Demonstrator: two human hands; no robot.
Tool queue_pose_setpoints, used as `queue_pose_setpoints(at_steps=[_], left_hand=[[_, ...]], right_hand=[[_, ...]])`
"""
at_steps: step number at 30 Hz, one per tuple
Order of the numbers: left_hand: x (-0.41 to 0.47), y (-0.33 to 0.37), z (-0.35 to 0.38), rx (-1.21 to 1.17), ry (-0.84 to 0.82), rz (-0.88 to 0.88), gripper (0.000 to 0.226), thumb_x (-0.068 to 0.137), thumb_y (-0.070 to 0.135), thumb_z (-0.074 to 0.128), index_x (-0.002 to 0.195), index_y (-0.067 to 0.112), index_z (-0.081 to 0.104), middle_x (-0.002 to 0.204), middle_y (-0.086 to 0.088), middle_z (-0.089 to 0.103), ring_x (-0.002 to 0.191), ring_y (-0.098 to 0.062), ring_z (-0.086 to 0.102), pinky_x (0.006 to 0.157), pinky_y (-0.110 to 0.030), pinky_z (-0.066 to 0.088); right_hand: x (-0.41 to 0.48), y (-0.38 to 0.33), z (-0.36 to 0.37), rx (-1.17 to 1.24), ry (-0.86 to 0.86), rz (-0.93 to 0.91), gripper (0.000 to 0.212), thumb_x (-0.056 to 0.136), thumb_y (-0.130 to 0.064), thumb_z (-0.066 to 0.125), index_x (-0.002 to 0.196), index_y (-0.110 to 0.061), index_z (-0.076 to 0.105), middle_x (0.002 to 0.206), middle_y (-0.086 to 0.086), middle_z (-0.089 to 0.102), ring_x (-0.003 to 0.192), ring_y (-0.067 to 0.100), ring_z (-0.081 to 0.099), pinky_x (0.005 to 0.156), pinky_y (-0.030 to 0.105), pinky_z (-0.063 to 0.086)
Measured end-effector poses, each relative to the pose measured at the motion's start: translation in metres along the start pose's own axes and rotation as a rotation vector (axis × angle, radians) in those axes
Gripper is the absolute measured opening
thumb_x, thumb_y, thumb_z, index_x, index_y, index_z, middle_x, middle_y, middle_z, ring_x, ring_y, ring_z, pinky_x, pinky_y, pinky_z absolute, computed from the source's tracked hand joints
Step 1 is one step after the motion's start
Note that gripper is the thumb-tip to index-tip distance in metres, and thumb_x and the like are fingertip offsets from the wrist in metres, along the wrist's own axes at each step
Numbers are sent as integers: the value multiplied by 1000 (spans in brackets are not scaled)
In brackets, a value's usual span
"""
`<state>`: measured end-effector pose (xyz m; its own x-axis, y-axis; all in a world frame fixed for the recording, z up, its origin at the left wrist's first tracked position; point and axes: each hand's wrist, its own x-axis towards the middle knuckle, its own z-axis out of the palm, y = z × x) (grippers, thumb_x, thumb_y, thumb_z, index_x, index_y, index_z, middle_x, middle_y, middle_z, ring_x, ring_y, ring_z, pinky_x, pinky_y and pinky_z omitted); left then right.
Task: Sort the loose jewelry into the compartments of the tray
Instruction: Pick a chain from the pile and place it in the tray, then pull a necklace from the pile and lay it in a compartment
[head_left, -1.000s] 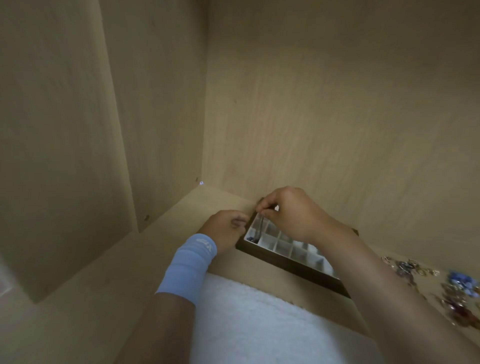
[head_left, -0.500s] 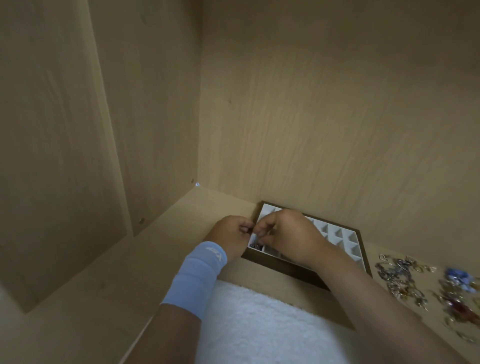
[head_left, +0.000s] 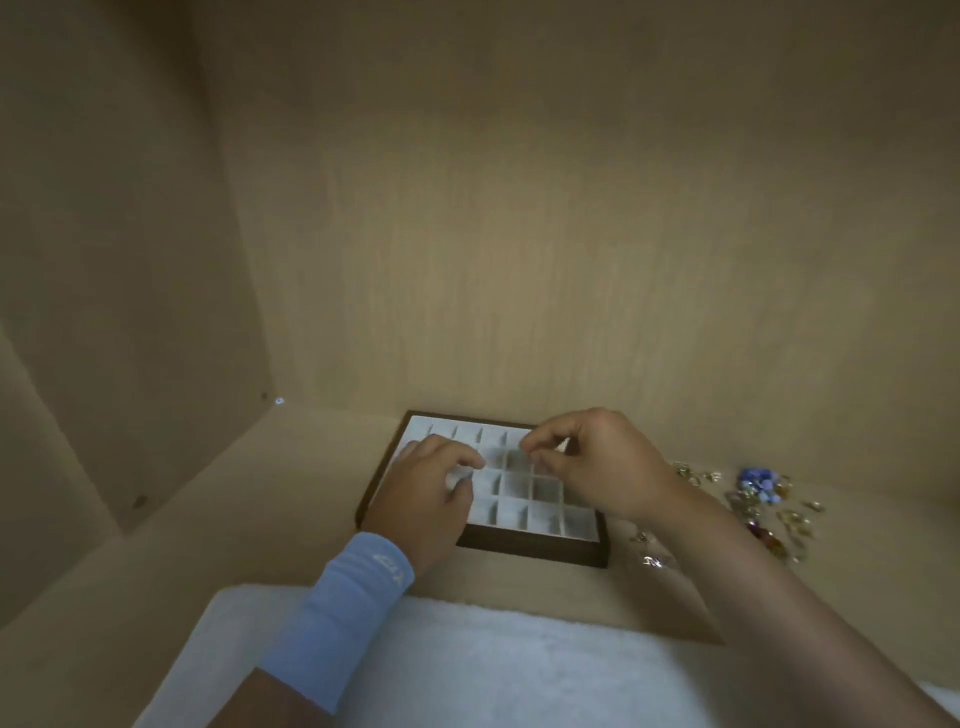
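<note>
A dark brown tray with several white square compartments lies on the wooden shelf against the back wall. My left hand lies over the tray's left part with its fingers loosely curled. My right hand hovers over the tray's upper right, thumb and forefinger tips close together; blur hides whether anything sits between them. Loose jewelry, gold, blue and red pieces, lies in a pile on the shelf to the right of the tray. The visible compartments look bare.
A white fluffy cloth covers the shelf's near part. A few small pieces lie by the tray's right front corner. Wooden walls close in at the back and left. A blue wristband is on my left wrist.
Both hands moved from the tray's left corner toward its middle. My right hand lifted away from the left compartment and now sits over the upper right. My left hand let go of the tray's edge.
</note>
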<state>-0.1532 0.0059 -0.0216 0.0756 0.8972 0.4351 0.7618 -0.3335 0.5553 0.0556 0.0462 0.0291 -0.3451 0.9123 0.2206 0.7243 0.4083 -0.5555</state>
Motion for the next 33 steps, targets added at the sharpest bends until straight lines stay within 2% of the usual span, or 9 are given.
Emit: queue_pose_setpoints(at_steps=[3, 8, 13, 17, 19, 23, 26, 29, 33], left_hand=[[18, 38, 22, -25, -159, 64, 21, 92, 16, 53, 107, 28, 62, 105, 13, 58, 101, -6, 50, 92, -24, 43], [56, 88, 67, -9, -326, 49, 21, 93, 20, 53, 106, 27, 68, 110, 8, 60, 100, -11, 57, 95, -30, 46], [82, 109, 108, 190, -374, 40, 23, 90, 24, 54, 102, 33, 72, 113, 3, 62, 106, -18, 57, 95, -32, 47], [90, 102, 127, 340, -368, 14, 19, 85, 37, 59, 96, 39, 73, 103, 2, 64, 102, -25, 56, 89, -34, 48], [90, 103, 133, 408, -347, 58, 17, 86, 42, 60, 95, 40, 74, 102, 5, 64, 102, -22, 50, 91, -33, 40], [84, 108, 140, 483, -256, 134, 15, 88, 37, 61, 83, 34, 75, 99, 12, 65, 104, -19, 45, 91, -31, 31], [82, 107, 140, 512, -245, 144, 19, 88, 32, 59, 72, 31, 70, 96, 12, 63, 101, -19, 45, 89, -31, 30], [82, 105, 141, 527, -233, 179, 21, 90, 29, 54, 73, 30, 66, 97, 10, 62, 100, -19, 46, 90, -31, 32], [83, 106, 137, 355, -213, 185, 19, 94, 28, 48, 80, 31, 61, 98, 12, 63, 99, -14, 47, 89, -29, 30]], right_hand=[[-13, 45, -31, -41, 25, 125, 14, 91, -25, 68, 97, -33, 77, 95, -18, 71, 65, -8, 57, 70, 20, 46], [-23, 104, -46, -153, 26, 261, 14, 89, -25, 69, 94, -33, 78, 99, -15, 75, 92, 8, 68, 86, 30, 54], [-29, 127, -42, -213, -53, 226, 19, 88, -29, 67, 99, -41, 76, 104, -17, 74, 97, 8, 67, 84, 29, 53], [-31, 129, -39, -240, -104, 149, 21, 89, -28, 65, 101, -40, 77, 107, -14, 69, 103, 13, 65, 84, 30, 51], [-31, 130, -41, -248, -103, 147, 20, 88, -27, 65, 100, -39, 77, 107, -14, 69, 104, 14, 64, 86, 29, 51], [-31, 133, -46, -259, -99, 201, 16, 86, -26, 65, 91, -35, 78, 89, -17, 65, 99, 11, 65, 77, 23, 46], [-30, 136, -49, -234, -97, 235, 13, 86, -27, 65, 82, -31, 76, 87, -16, 70, 93, 12, 66, 80, 26, 52], [-29, 136, -48, -207, -76, 234, 10, 87, -29, 68, 91, -31, 77, 88, -18, 66, 90, 8, 64, 81, 27, 52], [-27, 138, -45, -171, -60, 133, 19, 92, -32, 66, 108, -34, 75, 92, -17, 56, 95, 10, 59, 85, 31, 50]])
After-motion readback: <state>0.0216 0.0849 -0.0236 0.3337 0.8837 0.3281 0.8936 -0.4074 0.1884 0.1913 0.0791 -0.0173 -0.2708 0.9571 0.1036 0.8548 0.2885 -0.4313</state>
